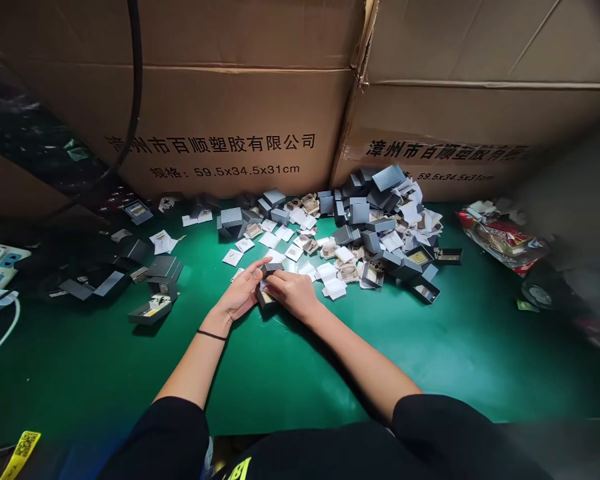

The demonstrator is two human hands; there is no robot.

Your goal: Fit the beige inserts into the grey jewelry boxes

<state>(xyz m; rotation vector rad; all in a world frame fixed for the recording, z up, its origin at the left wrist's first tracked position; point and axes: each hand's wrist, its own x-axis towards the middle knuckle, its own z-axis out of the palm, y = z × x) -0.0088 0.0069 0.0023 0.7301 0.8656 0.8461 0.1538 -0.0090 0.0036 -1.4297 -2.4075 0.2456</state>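
Observation:
Both hands meet at the middle of the green table around a small dark grey hinged box, which looks open. My left hand holds the box from the left, thumb and fingers along its side. My right hand has its fingers bent into the box; whether they pinch something inside is hidden. Just beyond the hands lie small white cards and beige paper inserts. Another open grey box stands on the table left of my left hand, with a pale insert in it.
A heap of grey boxes and white papers lies right of centre at the back. Large cardboard cartons wall off the far side. A red plastic packet lies at right, a power strip at left. A black cable hangs at upper left.

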